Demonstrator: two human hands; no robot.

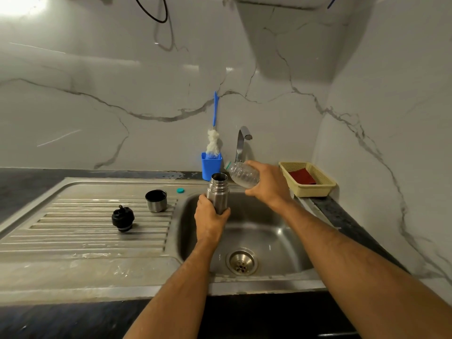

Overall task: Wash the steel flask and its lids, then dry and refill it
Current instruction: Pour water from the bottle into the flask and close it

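Over the sink (pixel 281 236), left hand (pixel 211 217) fingers wrap the open steel flask (pixel 217 192) upright; at 2 o'clock, right hand (pixel 265 182) grips a tilted plastic bottle (pixel 242 176), likely to refill it. Both lids (pixel 123 217) wait at 9 o'clock.

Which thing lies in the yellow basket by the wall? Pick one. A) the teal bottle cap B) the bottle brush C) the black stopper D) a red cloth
D: a red cloth lies folded inside the yellow basket on the counter right of the sink.
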